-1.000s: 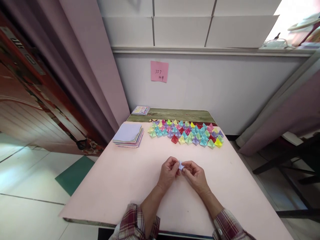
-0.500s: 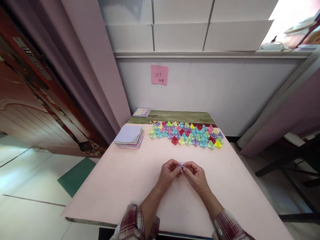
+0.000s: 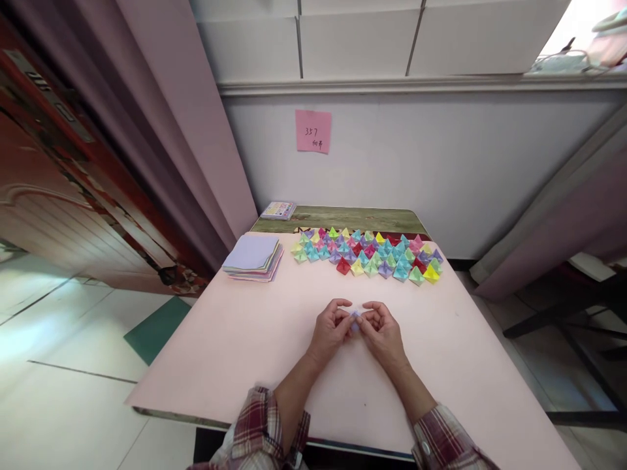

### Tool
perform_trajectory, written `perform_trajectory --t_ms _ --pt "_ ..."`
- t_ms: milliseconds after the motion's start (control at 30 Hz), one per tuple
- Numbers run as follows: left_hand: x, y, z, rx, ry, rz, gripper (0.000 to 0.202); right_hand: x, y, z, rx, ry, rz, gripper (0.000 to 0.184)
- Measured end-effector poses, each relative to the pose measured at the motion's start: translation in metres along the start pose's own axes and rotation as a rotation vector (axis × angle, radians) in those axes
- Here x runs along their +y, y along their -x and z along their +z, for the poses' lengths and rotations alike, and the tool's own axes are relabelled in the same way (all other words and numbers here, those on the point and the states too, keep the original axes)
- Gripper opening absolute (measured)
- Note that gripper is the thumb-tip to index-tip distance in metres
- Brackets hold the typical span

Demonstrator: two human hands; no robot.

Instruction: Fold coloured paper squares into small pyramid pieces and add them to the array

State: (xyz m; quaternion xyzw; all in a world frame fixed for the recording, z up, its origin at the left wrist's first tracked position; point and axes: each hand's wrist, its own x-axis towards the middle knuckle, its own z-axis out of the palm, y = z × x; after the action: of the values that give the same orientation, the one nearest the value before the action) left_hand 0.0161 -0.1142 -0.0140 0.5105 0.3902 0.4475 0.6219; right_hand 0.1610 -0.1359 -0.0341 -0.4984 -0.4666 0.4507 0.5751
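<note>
Pink note [image 3: 313,123] reads "357" — left hand [image 3: 330,329] and right hand [image 3: 385,333] both pinch one small folded paper [image 3: 355,324].

Small folded lilac-blue paper [image 3: 355,321]
Its shape partly hidden, it is pinched between the left hand [image 3: 331,331] and the right hand [image 3: 384,333], over the pink counter [image 3: 245,339].

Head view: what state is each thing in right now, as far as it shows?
Small pale-blue paper piece: folded, partly hidden
Left hand: pinching the piece
Right hand: pinching it too
Square paper stack: flat, edges uneven
Colored paper pieces: folded, grouped closely
Pink note: stuck up, written on
Green mat: lying flat
</note>
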Motion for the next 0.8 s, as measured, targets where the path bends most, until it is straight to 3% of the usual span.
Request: perform_trajectory --t_ms 100,267,333,533,800 --pt "0.002 -0.001 -0.002 -0.028 0.000 -0.038 0.037 -0.002 0.000 -0.001 -0.039 0.006 0.005 0.041" --pt "0.011 -0.007 -0.006 -0.133 -0.077 -0.236 0.032 -0.005 0.002 -0.005 -0.119 0.048 -0.007 0.041" --pt "0.015 -0.010 -0.005 -0.090 -0.047 -0.252 0.030 -0.005 0.003 -0.006 -0.128 0.038 -0.015 0.039" --pt "0.009 -0.012 0.001 0.208 0.154 -0.259 0.026 -0.008 0.002 -0.007 -0.180 -0.013 0.044 0.036" --pt "0.015 -0.004 0.007 0.170 0.333 -0.370 0.021 -0.009 0.002 -0.013 -0.314 -0.048 0.036 0.029"
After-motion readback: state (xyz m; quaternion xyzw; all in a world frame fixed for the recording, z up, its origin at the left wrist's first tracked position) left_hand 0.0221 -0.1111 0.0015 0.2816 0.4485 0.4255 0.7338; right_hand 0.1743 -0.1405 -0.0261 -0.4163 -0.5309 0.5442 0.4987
